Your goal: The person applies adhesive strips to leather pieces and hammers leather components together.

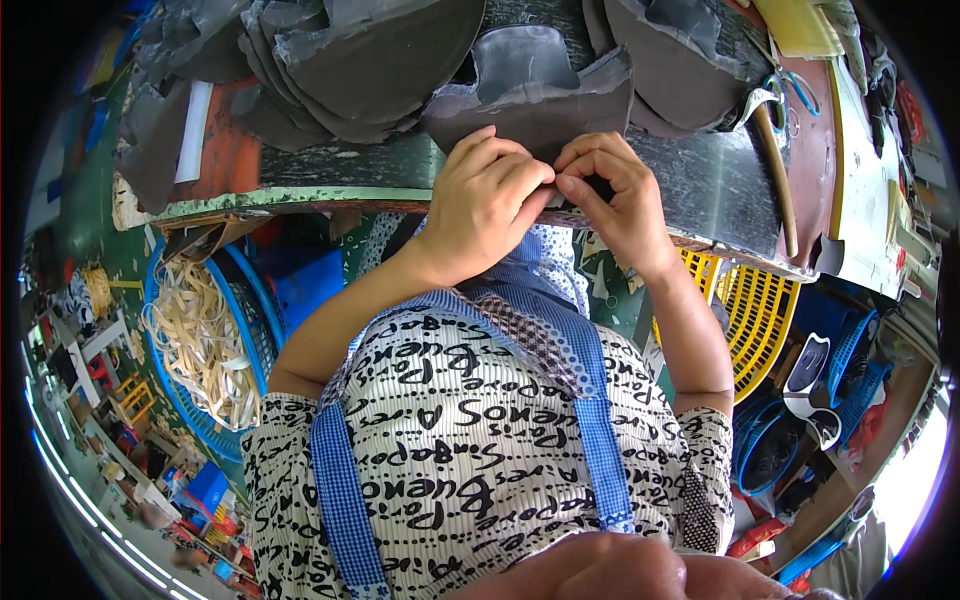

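Observation:
A dark brown sheet piece (535, 125) with a frayed grey backing flap (520, 62) lies at the near edge of the workbench. My left hand (484, 203) pinches its near edge, thumb and forefinger pressed together. Close beside it, my right hand (622, 196) grips the same edge, its fingertips almost touching those of the left. What exactly sits between the fingertips is partly hidden. Stacks of similar dark pieces (380, 60) lie behind to the left, and more dark pieces (665, 70) lie to the right.
Blue-handled scissors (800, 92) and a wooden-handled tool (776, 180) lie on the bench's right side. A white strip (195, 130) is at the left. Below the bench stand a blue basket of pale strips (205, 335) and a yellow basket (757, 320).

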